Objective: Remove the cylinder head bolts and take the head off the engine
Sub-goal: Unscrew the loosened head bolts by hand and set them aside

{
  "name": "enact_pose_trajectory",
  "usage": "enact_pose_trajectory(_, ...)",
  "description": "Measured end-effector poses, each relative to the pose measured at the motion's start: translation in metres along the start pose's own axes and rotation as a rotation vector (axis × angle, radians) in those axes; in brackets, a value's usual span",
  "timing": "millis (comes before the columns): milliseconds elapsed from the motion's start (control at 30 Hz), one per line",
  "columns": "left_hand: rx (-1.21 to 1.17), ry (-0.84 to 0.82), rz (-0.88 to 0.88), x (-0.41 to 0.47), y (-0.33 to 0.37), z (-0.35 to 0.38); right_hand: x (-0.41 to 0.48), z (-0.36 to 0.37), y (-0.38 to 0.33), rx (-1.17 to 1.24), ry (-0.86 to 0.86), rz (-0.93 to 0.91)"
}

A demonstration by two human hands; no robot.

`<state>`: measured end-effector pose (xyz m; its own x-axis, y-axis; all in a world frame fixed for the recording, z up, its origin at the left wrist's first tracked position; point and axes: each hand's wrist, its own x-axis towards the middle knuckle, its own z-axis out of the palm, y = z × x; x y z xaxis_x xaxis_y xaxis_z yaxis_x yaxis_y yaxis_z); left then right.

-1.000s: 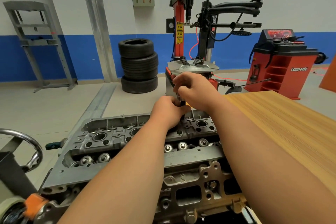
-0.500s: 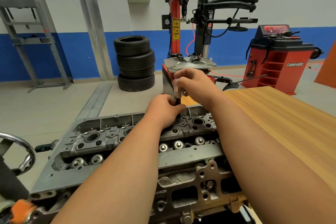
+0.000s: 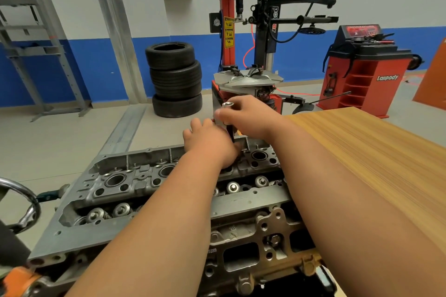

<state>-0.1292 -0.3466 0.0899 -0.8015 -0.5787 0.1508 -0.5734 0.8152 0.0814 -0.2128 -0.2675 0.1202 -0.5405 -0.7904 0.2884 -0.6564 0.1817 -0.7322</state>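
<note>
The right hand [image 3: 251,118] pinches an upright tool [image 3: 228,105] (silver-topped) above the engine head [image 3: 135,176]; the left hand [image 3: 210,144] rests there, grip unclear.

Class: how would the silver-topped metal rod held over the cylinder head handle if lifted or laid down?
Likely stiff and heavy for its size: the rod looks solid metal. Its round top suggests it would roll on the smooth wooden table. The right hand grips it near the top; the bare shaft may be slippery.

The right hand [image 3: 251,116] pinches an upright silver-topped tool [image 3: 228,105] over the cylinder head [image 3: 135,178], left hand [image 3: 210,144] beside it.
</note>
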Motion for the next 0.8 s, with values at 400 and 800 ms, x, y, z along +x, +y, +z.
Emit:
enact_pose_trajectory(400,-0.287,-0.099,-0.062,-0.004,-0.003,-0.001,-0.002,-0.002,-0.002,-0.026,0.139,-0.091)
enact_pose_trajectory(800,-0.693,0.067,0.093,-0.006,-0.005,-0.004,0.003,0.004,-0.043,0.364,0.562,-0.324)
